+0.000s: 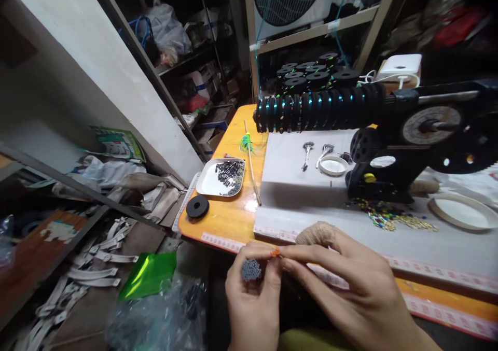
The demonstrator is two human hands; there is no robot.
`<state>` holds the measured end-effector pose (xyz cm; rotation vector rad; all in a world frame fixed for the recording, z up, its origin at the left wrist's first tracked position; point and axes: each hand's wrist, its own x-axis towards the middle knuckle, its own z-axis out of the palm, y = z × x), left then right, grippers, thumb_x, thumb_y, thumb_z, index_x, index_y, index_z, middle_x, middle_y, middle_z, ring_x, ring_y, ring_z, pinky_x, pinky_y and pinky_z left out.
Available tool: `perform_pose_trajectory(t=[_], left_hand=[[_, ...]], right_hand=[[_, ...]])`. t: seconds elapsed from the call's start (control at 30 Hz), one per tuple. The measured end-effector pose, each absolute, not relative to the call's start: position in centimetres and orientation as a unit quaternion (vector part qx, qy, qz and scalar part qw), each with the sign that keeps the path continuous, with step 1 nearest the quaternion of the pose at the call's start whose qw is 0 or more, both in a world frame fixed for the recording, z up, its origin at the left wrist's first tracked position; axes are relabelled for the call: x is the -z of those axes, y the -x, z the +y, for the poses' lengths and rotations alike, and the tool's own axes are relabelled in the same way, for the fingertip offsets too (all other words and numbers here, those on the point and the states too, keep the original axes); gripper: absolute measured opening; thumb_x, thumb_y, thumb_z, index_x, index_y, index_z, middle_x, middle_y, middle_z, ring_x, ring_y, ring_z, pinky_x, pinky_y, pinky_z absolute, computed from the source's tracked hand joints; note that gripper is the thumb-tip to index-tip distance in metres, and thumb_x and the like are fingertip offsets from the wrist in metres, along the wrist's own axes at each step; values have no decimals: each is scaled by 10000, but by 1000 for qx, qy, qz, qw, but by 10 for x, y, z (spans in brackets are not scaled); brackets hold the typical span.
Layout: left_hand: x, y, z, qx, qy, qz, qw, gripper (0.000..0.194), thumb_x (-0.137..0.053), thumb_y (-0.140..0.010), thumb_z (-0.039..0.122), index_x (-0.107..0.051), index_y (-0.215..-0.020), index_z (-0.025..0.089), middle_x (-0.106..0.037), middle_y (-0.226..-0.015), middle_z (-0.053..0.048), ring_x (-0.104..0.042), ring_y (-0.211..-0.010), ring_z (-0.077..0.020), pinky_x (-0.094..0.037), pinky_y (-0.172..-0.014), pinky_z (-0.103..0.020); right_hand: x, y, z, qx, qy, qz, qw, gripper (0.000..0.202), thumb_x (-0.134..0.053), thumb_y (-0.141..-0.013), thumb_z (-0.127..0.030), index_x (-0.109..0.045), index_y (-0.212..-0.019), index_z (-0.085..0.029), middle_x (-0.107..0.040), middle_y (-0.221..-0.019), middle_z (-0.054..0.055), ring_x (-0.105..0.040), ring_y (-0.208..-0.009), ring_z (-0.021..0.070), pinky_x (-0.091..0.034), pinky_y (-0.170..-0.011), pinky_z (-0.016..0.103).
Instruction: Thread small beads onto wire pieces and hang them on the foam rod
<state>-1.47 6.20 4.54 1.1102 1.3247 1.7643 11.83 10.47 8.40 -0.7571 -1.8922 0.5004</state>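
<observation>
My left hand [252,304] is closed in front of the table's edge, its fingers curled round a bundle of small grey round-ended pieces [251,270]. What lies below those ends is hidden in the palm. Between the left thumb and forefinger sits a tiny orange piece [275,253]. My right hand [358,278] comes in from the right, with thumb and forefinger pinched at the side of the orange piece. A beige wrap [317,234] covers one of its fingers. Exactly what the right fingertips grip is too small to make out.
A white tray [208,177] of dark small parts, a black foam disc [197,207] and a thin stick [252,172] lie on the yellow table. A black geared machine [389,133] holds a row of black discs. Loose coloured beads [383,219] lie below it.
</observation>
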Motion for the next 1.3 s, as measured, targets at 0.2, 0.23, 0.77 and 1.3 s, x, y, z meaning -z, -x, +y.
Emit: perform_pose_trajectory(t=[0.2, 0.23, 0.77, 1.3], left_hand=[[-36, 18, 60, -645, -539, 477, 259, 215, -629, -867, 73, -672, -936, 271, -666, -859, 20, -622, -832, -117, -499, -795, -202], [-37, 15, 59, -651, -521, 483, 268, 183, -631, -874, 91, -679, -919, 262, -666, -849, 16, -626, -824, -119, -502, -793, -205], [-47, 6, 53, -684, -266, 486, 475, 176, -748, -813, 351, -666, -771, 201, -606, -702, 23, -537, -638, -78, -431, -573, -147], [-46, 6, 56, -674, -308, 503, 445, 246, -754, -793, 376, -648, -687, 181, -584, -662, 21, -550, -638, -94, -453, -620, -154]], right_hand=[[-82, -118, 102, -222, 329, -767, 504, 154, -593, -853, -53, -672, -903, -176, -584, -734, 23, -585, -662, 122, -490, -546, 218], [-82, -117, 102, -221, 331, -767, 503, 149, -592, -851, -52, -666, -892, -174, -581, -732, 23, -581, -664, 121, -489, -547, 217], [-77, -129, 104, -168, 304, -819, 457, 175, -593, -838, -22, -693, -896, -153, -597, -738, 39, -572, -674, 114, -500, -589, 205], [-63, -140, 102, -98, 289, -847, 436, 303, -600, -840, 7, -659, -1079, -169, -617, -844, 61, -557, -757, 141, -497, -637, 233]])
